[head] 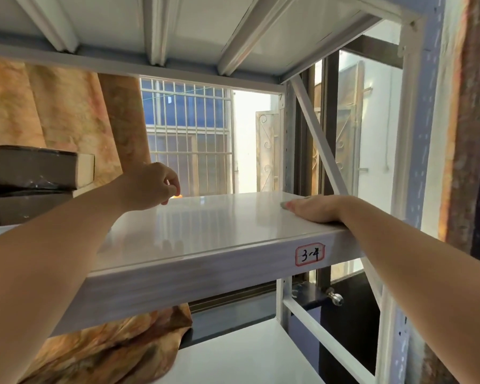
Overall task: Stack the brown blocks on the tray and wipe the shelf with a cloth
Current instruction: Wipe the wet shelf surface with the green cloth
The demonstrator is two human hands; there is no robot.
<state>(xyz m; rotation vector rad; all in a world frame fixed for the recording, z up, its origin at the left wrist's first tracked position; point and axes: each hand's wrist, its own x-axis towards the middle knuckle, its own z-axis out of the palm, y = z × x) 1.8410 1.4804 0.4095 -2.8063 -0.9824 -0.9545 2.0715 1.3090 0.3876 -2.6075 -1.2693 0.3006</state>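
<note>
Hands: left hand [150,187] reaches over the shelf [205,231] with fingers curled, thumb close to a small orange speck [177,195] at the back edge; whether it holds anything cannot be told. Right hand [316,209] lies flat, fingers straight, palm down on the shelf's front right edge.

Far left: brown blocks [36,167], stacked on the shelf.
Behind: orange-brown curtain [67,112].
Centre: glossy white shelf top, reflecting the barred window [186,128].
Right: front rail label [310,254] reading "3-4".
Below: a second white shelf [247,361].
</note>
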